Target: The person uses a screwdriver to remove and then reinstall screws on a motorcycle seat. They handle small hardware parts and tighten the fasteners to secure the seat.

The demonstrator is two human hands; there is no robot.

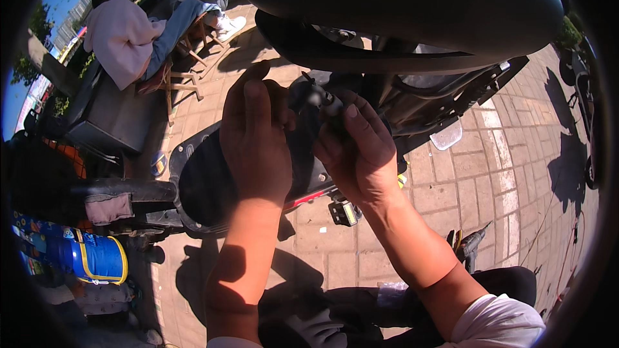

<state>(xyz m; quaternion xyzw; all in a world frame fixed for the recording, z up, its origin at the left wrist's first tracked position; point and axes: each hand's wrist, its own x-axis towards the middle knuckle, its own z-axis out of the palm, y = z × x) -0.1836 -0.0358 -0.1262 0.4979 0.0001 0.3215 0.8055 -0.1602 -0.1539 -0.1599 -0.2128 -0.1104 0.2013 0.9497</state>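
My right hand (358, 148) pinches a small dark part with a grey, rounded end (314, 98) between thumb and fingers; its exact kind is too blurred to tell. Beside it is my left hand (255, 135), with one finger stretched upward and others bent in shade close to the part. Whether the left fingertips touch the part, I cannot tell. Both hands are above the black footboard (200, 177) of a scooter. Over them hangs its large dark rounded body (412, 0), with exposed frame and panels (432, 93) to the right.
A clear plastic tray (447, 134) and a small black device (345, 211) lie on the brick paving. A power drill (472, 245) is at right. Left are a blue yellow-edged bag (103, 258) and a dark box (109, 113). Two people sit on wooden stools (180, 80).
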